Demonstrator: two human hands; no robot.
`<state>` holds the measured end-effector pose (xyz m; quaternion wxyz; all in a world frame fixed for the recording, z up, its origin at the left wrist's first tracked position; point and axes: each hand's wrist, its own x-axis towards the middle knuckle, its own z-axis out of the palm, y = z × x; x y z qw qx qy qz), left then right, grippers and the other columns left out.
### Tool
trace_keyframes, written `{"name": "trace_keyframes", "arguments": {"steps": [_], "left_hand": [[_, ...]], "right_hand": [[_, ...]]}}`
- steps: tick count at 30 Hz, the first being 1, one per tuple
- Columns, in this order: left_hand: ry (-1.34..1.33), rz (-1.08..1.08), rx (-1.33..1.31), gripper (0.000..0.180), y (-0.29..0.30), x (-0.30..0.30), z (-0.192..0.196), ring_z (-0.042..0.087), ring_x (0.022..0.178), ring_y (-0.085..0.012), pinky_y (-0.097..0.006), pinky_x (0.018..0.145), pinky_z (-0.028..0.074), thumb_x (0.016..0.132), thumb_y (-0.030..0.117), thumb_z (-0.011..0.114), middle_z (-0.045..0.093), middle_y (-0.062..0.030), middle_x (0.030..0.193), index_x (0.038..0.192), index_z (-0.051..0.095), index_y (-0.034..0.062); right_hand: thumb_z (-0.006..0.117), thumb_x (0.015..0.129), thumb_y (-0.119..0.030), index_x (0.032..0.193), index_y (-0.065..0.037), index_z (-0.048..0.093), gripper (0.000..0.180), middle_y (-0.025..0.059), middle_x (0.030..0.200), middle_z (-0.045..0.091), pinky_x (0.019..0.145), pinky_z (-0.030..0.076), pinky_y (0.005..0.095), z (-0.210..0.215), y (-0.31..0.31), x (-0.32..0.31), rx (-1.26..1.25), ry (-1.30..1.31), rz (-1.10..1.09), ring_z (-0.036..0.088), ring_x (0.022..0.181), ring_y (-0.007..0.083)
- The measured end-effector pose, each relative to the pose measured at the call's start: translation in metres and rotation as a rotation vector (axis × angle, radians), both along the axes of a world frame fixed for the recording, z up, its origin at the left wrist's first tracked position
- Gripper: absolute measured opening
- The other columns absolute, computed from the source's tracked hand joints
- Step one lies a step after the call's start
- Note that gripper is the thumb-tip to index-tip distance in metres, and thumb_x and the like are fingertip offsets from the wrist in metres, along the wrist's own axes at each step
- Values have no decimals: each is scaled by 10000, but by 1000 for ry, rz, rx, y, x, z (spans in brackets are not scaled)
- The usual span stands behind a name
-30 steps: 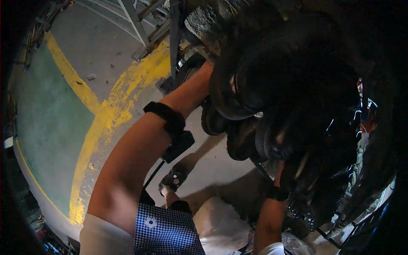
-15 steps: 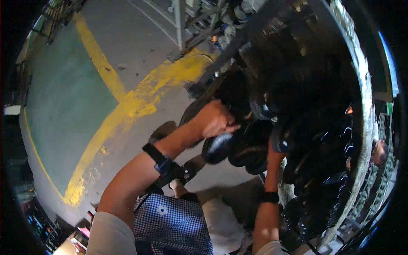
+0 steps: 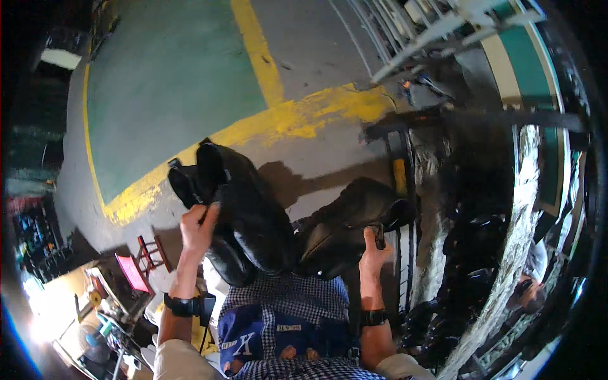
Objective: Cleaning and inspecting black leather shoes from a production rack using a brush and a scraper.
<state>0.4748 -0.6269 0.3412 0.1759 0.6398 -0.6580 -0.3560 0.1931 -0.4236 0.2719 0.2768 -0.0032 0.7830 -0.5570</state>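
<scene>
My left hand (image 3: 197, 227) gripped 1 glossy black leather boot (image 3: 237, 212), long axis running up-left. My right hand (image 3: 373, 250) clasped the other black boot (image 3: 351, 225), lying rightward.

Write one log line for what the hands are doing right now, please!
left hand: holds black shoe | right hand: holds second black shoe | below: grey floor, yellow lines

Far and to the left, the concrete floor (image 3: 171, 82) with its yellow stripe (image 3: 272, 120) lies open — room for a hand to pass. To the right, a dark metal rack (image 3: 481, 209) packed with black pieces blocks the way. Near left, a red stool (image 3: 149, 253) and a cluttered desk (image 3: 107, 316) crowd the space — only narrow gaps between them
</scene>
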Motion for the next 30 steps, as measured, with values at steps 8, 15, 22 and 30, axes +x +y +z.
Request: {"name": "trace_keyframes", "arguments": {"steps": [8, 15, 22, 30], "left_hand": [[90, 373, -219, 294, 7, 171, 58, 306, 469, -76, -265, 426, 258, 771, 64, 608, 379, -52, 481, 554, 437, -37], [-10, 800, -116, 373, 32, 311, 103, 277, 467, -75, -289, 427, 221, 799, 185, 588, 313, -28, 470, 532, 414, -10], [8, 1242, -280, 433, 69, 390, 151, 220, 473, -50, -275, 431, 150, 805, 183, 585, 253, 42, 475, 488, 327, 39], [201, 1695, -555, 443, 56, 441, 148, 205, 486, -19, -237, 449, 126, 829, 184, 567, 270, 95, 502, 483, 301, 109]], "right_hand": [[700, 706, -72, 768, 11, 608, 139, 5, 713, 573, 574, 429, 221, 116, -136, 98, -180, 130, 383, 500, 612, 83], [735, 639, -32, 747, 41, 562, 216, 42, 746, 562, 601, 445, 227, 200, -261, 228, -305, 21, 461, 505, 624, 86], [714, 666, -44, 656, 6, 595, 129, 10, 645, 550, 601, 428, 221, 254, -354, 350, -444, -2, 872, 505, 604, 80], [630, 752, -72, 775, 22, 607, 100, -18, 707, 568, 563, 403, 187, 271, -454, 479, -512, 20, 1407, 502, 633, 53]]}}
